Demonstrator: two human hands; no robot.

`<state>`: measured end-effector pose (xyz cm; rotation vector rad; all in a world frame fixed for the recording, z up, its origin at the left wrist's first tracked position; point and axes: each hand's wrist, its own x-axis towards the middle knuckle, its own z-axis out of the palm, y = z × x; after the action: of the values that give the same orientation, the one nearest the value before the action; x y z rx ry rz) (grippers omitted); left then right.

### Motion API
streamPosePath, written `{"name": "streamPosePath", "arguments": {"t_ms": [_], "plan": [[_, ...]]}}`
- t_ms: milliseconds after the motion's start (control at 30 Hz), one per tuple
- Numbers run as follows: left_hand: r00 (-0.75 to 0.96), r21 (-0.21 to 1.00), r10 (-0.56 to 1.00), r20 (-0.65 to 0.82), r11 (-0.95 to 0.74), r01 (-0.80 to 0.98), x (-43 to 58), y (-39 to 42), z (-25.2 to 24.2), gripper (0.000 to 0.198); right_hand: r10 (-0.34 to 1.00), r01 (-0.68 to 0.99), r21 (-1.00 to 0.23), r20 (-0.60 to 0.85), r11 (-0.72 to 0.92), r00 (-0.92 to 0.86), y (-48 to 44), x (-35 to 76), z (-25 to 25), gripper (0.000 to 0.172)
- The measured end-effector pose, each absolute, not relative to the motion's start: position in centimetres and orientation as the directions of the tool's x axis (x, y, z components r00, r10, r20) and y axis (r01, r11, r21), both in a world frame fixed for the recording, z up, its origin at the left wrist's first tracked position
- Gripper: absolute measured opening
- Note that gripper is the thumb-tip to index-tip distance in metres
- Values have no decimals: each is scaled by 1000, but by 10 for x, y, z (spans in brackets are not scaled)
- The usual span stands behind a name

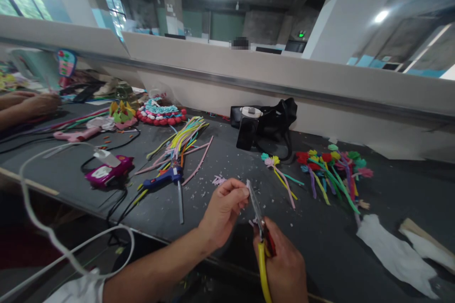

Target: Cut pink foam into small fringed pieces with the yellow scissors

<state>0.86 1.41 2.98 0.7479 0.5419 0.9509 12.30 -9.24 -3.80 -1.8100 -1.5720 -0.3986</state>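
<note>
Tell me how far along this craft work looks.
Done: a bunch of finished flowers lies on the table. In hand: the right hand holds scissors to a small pale piece pinched by the left hand. Left, probably: the pile of loose pipe cleaners, not yet made up.

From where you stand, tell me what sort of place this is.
Probably a handicraft workshop in a bare concrete hall. A dark workbench holds loose pipe cleaners, a blue glue gun and finished pipe-cleaner flowers; the right hand holds yellow-handled scissors, the left hand pinches a small pale piece at the blades.
</note>
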Motion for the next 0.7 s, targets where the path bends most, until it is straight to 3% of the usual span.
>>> {"name": "streamPosePath", "arguments": {"t_ms": [200,367,467,533,600,700], "plan": [[460,793,885,-70,329,-513,9,15,30,11,707,926,-372,640,-56,300,-91,121,-38,39],[396,896,918,-21,194,-401,9,18,31,9,720,840,-535,550,-87,424,-89,121,-28,36],[403,988,913,59,3,-152,10,17,29,8,753,719,-693,443,-56,486,-88,125,-19,36],[481,987,868,123,-157,31,10,15,26,5,751,621,-781,373,-64,545,-89,128,-14,39],[580,923,787,211,-356,147,12,12,21,5,746,535,-840,300,-89,594,-89,132,-11,44],[695,748,623,358,-637,186,13,6,13,6,749,416,-901,189,-125,635,-90,135,-6,50]]}}
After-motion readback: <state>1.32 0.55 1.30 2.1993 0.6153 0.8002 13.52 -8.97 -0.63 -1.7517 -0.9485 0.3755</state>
